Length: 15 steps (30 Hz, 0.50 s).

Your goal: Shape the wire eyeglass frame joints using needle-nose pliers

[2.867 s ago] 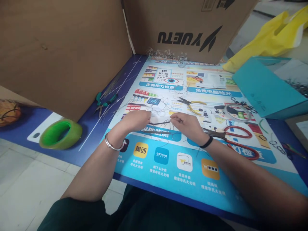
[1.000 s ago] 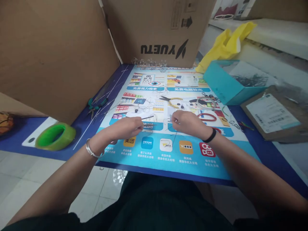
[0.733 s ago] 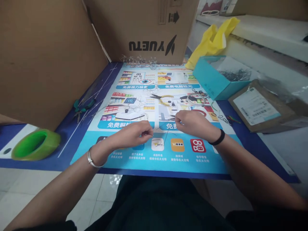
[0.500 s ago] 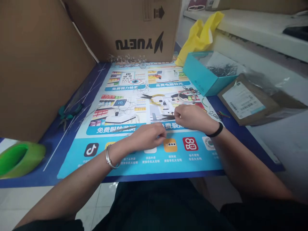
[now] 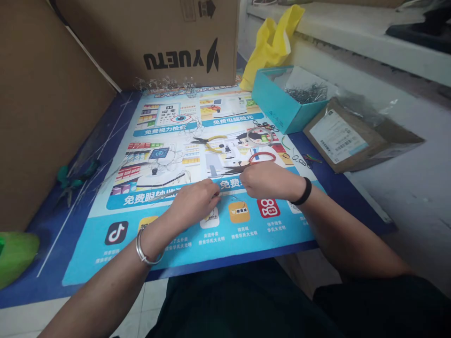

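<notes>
My left hand (image 5: 197,202) is closed in a pinch low over the printed mat (image 5: 197,263), a silver bangle on its wrist. A thin curved wire (image 5: 240,202) shows faintly between the hands and seems to come from the left fingertips. To the right, my right hand (image 5: 264,180) is closed, knuckles up, a black band on the wrist; what its fingers grip is hidden. Just beyond it lie scissors with red handles (image 5: 263,156), blades pointing left. Yellow-handled pliers (image 5: 213,138) lie farther back. Loose fine wires (image 5: 169,171) are spread beyond my left hand.
Teal-handled pliers (image 5: 72,180) and a green tape roll (image 5: 17,258) lie at left. Cardboard (image 5: 190,28) stands behind several beaded wire pieces (image 5: 169,84). At right are a blue box (image 5: 282,110) of metal pins, a brown parcel (image 5: 338,136), a wire coil (image 5: 260,136) and small rings (image 5: 301,161).
The view has swung right, so everything sits farther left. My right hand has come closer to me, uncovering the red scissor handles. Both hands stay closed.
</notes>
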Each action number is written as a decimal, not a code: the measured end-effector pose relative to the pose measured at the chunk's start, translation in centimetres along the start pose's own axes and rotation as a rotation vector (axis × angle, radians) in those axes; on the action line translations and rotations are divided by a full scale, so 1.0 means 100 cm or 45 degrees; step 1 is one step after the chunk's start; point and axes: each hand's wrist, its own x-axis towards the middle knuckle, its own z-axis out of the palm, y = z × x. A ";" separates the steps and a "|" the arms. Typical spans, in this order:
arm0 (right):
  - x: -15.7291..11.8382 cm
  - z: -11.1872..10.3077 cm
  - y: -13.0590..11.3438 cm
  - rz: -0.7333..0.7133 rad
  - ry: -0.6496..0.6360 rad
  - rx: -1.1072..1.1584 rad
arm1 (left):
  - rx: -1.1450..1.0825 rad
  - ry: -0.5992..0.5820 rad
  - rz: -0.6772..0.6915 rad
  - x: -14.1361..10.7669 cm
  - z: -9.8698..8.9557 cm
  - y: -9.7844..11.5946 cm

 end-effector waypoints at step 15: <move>-0.001 -0.003 0.007 -0.112 -0.051 0.172 | 0.080 0.015 0.059 0.009 -0.001 0.016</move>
